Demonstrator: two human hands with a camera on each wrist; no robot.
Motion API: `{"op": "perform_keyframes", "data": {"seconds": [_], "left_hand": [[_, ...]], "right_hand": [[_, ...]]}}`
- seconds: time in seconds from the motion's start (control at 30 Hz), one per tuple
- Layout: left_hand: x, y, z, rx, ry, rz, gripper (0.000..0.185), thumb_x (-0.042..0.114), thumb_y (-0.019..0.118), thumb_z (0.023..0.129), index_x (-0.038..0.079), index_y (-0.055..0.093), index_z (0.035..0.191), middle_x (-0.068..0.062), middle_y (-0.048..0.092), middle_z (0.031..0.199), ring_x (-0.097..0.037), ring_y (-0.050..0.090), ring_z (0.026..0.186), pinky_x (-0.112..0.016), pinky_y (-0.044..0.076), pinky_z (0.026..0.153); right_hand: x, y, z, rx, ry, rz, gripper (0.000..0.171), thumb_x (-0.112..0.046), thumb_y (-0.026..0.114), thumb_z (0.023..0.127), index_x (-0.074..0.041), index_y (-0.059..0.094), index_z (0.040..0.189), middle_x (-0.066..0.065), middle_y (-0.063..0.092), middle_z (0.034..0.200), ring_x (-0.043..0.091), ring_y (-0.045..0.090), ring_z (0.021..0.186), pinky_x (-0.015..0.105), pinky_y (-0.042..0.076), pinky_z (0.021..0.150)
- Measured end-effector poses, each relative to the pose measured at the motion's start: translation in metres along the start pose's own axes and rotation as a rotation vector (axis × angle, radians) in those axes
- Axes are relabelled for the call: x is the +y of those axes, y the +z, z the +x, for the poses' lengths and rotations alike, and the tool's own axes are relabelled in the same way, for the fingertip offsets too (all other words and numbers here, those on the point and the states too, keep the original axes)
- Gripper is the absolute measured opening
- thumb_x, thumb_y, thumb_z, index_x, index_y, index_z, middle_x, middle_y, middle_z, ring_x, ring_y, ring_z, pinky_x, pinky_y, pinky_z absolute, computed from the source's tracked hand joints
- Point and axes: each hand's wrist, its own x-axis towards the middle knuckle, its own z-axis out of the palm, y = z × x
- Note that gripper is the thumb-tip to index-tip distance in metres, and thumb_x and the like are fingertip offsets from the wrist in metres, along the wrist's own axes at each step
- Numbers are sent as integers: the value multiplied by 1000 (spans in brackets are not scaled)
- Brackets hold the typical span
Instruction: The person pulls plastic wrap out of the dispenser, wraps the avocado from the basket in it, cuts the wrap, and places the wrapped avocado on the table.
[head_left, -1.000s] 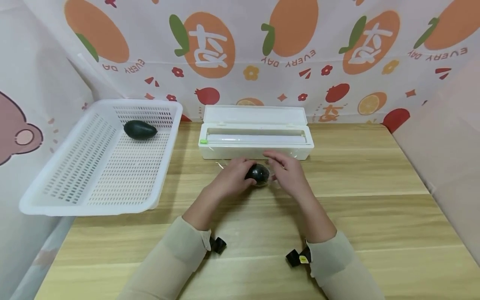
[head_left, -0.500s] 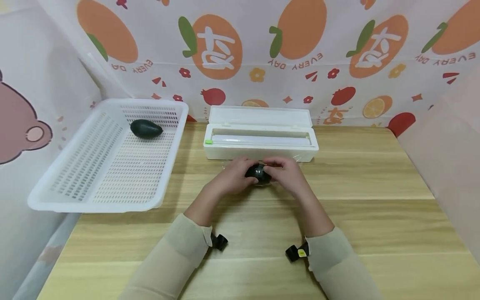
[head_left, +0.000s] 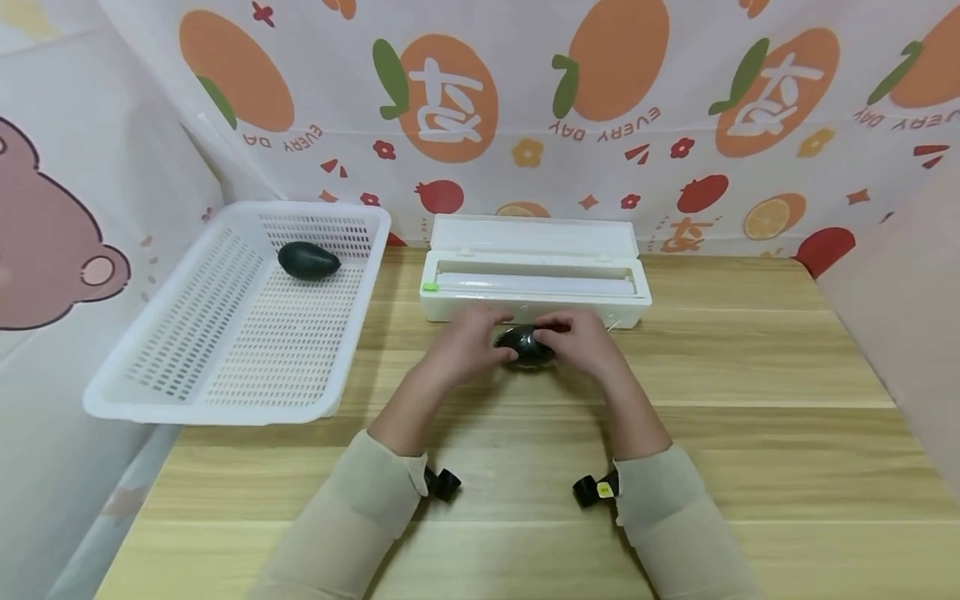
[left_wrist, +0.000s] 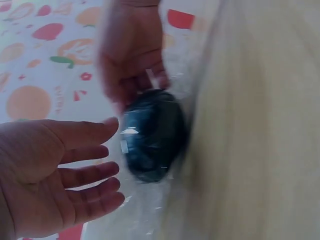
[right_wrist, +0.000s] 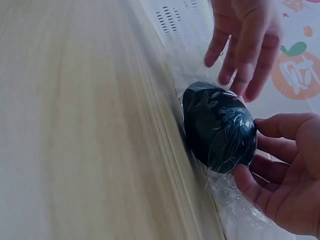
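Head view is showing us working at the middle of the table, where our two hands are meeting over a dark avocado sheathed in film. It is lying on the wood just in front of the dispenser, which is sitting at twelve o'clock from it with its lid up.

Our left hand is coming in from nine o'clock and our right hand from three o'clock. Through the wrist cameras we are seeing fingers fairly straight on both sides: the left fingers are spread and lying next to the fruit, while the right fingers are cupping its end, with loose film bunching beneath the palm. Neither hand is clamping; both are relaxed and pressing or smoothing. Whether the left fingertips are actually touching the film, we cannot tell for the blur.

To do this well, we judge that we should be keeping the fruit steady with one palm while the other is stroking the slack film flat against the skin, working toward the bunched tail so no air pockets are left.

At ten o'clock a white basket is holding a second avocado, bare, well apart from our hands.
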Motion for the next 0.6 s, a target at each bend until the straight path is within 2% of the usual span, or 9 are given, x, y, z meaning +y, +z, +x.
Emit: {"op": "perform_keyframes", "data": {"seconds": [0.1,0.3,0.5,0.6], "left_hand": [[-2,10,5,-5,51,80,55,25,82,81,4,63,128,-12,65,123,-28,57,117,-41,47,101],[-6,19,8,-3,56,54,49,21,80,83,6,62,127,-12,63,121,-26,57,115,-42,47,100],[-9,17,12,-35,57,47,51,22,73,90,5,56,135,-14,59,131,-29,54,124,-44,44,106],[-9,17,14,-45,74,61,51,22,71,91,4,56,136,-14,57,134,-30,53,126,-44,43,107]], "right_hand": [[2,-2,0,-9,6,20,28,-30,68,91,-15,73,114,7,70,118,26,61,114,44,49,96],[-1,-4,-3,2,-39,1,30,-30,69,92,-15,72,117,5,69,118,24,62,113,42,51,94],[-6,-5,-9,68,-213,-278,41,-31,79,84,-12,70,119,10,63,112,28,58,103,44,50,89],[-3,-3,-10,52,-263,-356,47,-28,84,79,-10,69,120,10,63,116,28,56,108,44,48,94]]}}
